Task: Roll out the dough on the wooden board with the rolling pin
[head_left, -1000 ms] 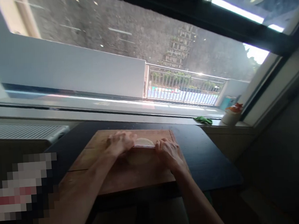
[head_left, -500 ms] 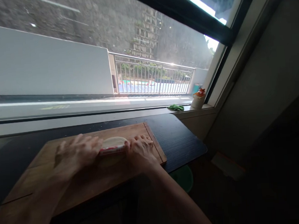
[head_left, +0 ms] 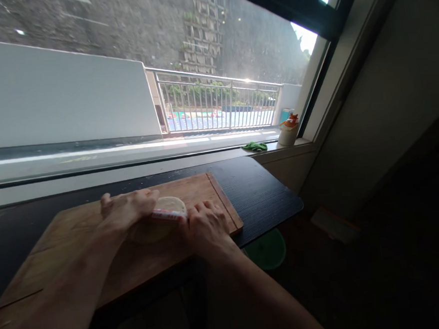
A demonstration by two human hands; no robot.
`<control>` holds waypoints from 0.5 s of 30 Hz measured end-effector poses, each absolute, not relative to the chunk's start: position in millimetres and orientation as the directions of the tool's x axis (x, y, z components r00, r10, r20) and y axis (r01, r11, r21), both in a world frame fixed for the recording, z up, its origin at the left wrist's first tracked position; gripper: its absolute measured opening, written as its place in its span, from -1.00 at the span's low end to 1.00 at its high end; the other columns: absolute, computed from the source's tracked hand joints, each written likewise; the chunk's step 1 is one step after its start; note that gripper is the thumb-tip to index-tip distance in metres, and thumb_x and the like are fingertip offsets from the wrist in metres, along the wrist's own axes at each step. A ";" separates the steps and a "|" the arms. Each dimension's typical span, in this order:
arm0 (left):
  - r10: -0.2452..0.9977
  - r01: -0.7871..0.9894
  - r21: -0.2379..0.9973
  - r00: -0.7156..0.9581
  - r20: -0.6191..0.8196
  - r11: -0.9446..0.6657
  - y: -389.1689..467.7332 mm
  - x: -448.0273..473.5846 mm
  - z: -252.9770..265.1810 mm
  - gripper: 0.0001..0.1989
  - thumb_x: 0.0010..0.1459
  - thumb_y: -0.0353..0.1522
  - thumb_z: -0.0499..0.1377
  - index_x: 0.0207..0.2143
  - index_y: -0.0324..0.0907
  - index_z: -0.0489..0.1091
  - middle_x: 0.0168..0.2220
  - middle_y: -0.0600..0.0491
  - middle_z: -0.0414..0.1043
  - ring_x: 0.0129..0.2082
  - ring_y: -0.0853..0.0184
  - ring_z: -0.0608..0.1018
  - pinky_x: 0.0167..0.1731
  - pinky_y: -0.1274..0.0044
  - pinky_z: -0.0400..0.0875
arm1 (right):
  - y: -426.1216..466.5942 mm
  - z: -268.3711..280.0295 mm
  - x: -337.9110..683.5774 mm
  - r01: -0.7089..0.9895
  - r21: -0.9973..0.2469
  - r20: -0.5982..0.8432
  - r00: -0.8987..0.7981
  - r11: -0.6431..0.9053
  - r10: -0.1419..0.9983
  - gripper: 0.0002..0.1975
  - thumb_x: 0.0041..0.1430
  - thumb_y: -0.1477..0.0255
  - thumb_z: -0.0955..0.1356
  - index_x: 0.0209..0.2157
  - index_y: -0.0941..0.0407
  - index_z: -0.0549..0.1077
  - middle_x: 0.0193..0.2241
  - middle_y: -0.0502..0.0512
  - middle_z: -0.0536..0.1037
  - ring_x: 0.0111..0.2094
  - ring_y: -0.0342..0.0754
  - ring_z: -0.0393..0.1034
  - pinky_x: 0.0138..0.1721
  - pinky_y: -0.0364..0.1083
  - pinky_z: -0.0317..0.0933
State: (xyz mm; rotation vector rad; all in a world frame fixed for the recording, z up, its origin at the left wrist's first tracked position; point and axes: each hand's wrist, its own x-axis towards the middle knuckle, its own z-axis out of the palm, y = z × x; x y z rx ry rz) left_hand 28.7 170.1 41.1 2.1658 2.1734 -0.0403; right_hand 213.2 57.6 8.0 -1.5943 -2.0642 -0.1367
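A flat, pale round of dough lies on a wooden board. Across it rests a rolling pin, whose visible middle is white with red print. My left hand is closed over the pin's left end, and my right hand over its right end, fingers curled down. Both ends of the pin are hidden under my hands. Dough shows beyond the pin and, in shadow, on the near side too.
The board lies on a black table with a rounded right corner. On the windowsill behind are a green cloth and a white container with an orange top. A green basin sits below the table's right edge.
The rolling pin now slants more, its left end farther from me. My left hand has shifted forward and to the right. The whole view has moved slightly.
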 end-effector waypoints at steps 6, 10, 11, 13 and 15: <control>0.991 0.999 0.019 -0.028 -0.134 0.031 201.2 49.1 45.2 -0.33 0.16 0.07 -0.20 0.04 -0.19 0.30 0.03 -0.14 0.38 -0.04 0.04 0.37 -0.06 0.16 0.14 | 67.8 8.8 220.3 0.933 -0.232 0.463 -0.144 0.276 0.875 -0.65 0.32 0.26 0.09 -0.32 0.11 0.39 -0.29 0.10 0.47 -0.16 0.01 0.26 -0.13 -0.01 0.12; 0.995 0.996 -0.025 0.087 -0.039 -0.088 185.6 33.6 36.3 -0.45 0.24 -0.02 -0.22 0.06 -0.12 0.26 0.07 -0.04 0.35 0.00 0.14 0.33 0.01 0.16 0.08 | 48.4 3.9 212.1 0.911 -0.286 0.478 -0.131 0.296 0.868 -0.77 0.27 0.31 0.17 -0.18 0.11 0.35 -0.25 0.08 0.45 -0.12 0.01 0.24 -0.07 0.00 0.10; 0.992 0.991 -0.051 0.122 -0.010 -0.122 178.1 27.3 33.8 -0.50 0.26 -0.08 -0.21 0.05 -0.11 0.27 0.06 -0.01 0.36 -0.01 0.17 0.33 0.02 0.18 0.07 | 42.5 2.4 209.2 0.908 -0.292 0.482 -0.131 0.300 0.866 -0.78 0.26 0.35 0.18 -0.13 0.12 0.33 -0.22 0.08 0.44 -0.11 0.01 0.23 -0.05 0.01 0.09; 0.981 0.974 -0.125 0.193 0.033 -0.188 161.2 14.5 28.4 -0.60 0.26 -0.18 -0.15 0.00 -0.12 0.31 0.03 0.01 0.39 -0.02 0.20 0.34 0.02 0.23 0.09 | 31.3 -0.2 204.0 0.903 -0.294 0.494 -0.136 0.312 0.859 -0.74 0.23 0.42 0.20 -0.04 0.12 0.28 -0.16 0.09 0.42 -0.08 0.00 0.22 -0.01 0.03 0.05; 0.967 0.952 -0.201 0.247 0.062 -0.231 145.0 3.6 23.5 -0.67 0.21 -0.22 -0.05 -0.11 -0.17 0.37 0.00 -0.03 0.40 -0.01 0.18 0.34 0.02 0.29 0.11 | 22.6 -1.9 200.3 0.895 -0.300 0.504 -0.146 0.331 0.851 -0.69 0.21 0.45 0.21 0.00 0.11 0.25 -0.12 0.10 0.41 -0.07 0.01 0.21 0.02 0.04 0.03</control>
